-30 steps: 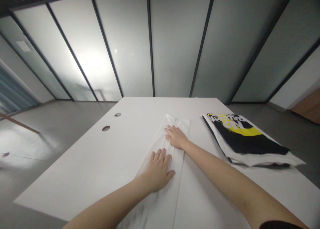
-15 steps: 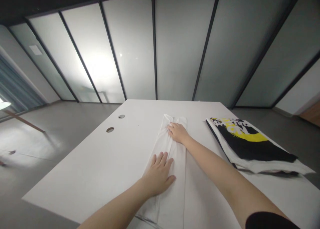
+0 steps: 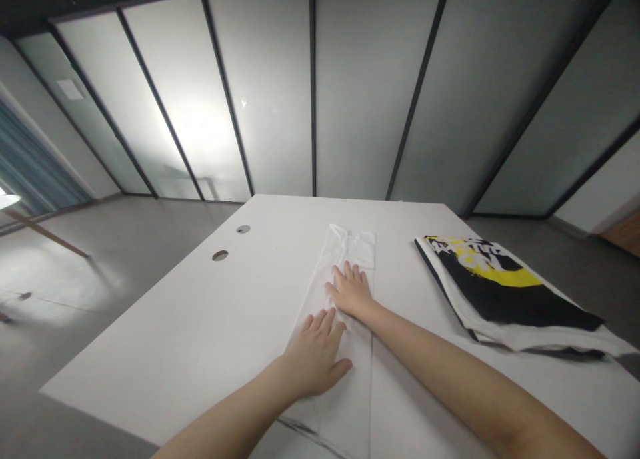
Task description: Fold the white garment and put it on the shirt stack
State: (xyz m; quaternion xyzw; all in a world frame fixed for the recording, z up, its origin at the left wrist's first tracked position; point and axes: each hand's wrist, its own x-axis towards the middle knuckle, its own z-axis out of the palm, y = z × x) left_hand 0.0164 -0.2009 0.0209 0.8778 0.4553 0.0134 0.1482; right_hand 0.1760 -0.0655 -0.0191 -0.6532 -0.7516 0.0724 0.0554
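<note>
The left hand [image 3: 315,355] and, farther off, the right hand [image 3: 350,291] lie with fingers spread, gripping nothing, on the folded white cloth [image 3: 360,352] mid-counter [image 3: 240,312], seemingly pressing it flat, apart from the garment stack [image 3: 510,292] at right.

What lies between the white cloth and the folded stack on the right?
In the head view, white tabletop, with the right forearm over it nearer the camera.
</note>
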